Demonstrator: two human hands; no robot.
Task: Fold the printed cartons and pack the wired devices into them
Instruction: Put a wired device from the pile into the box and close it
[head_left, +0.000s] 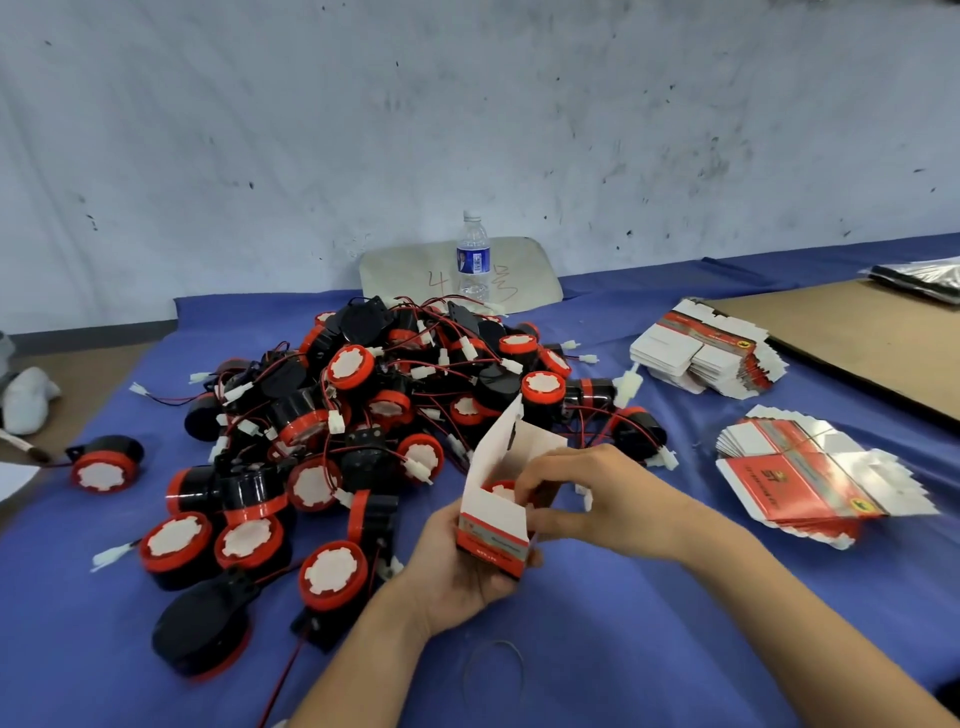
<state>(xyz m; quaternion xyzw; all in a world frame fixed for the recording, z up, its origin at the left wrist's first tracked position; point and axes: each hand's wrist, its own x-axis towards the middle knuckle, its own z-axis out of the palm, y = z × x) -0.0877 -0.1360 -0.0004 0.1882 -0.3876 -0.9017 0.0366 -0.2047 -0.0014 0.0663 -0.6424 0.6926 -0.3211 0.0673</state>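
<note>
Here, devices (358, 400) heaped on blue cloth (623, 623), scuffed wall (467, 104) behind

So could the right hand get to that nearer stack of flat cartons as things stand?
Probably yes. The stack of flat cartons lies uncovered on the blue cloth beside the right hand, nothing between. But that hand is pinching the carton the left hand holds, so it must let go first.
</note>
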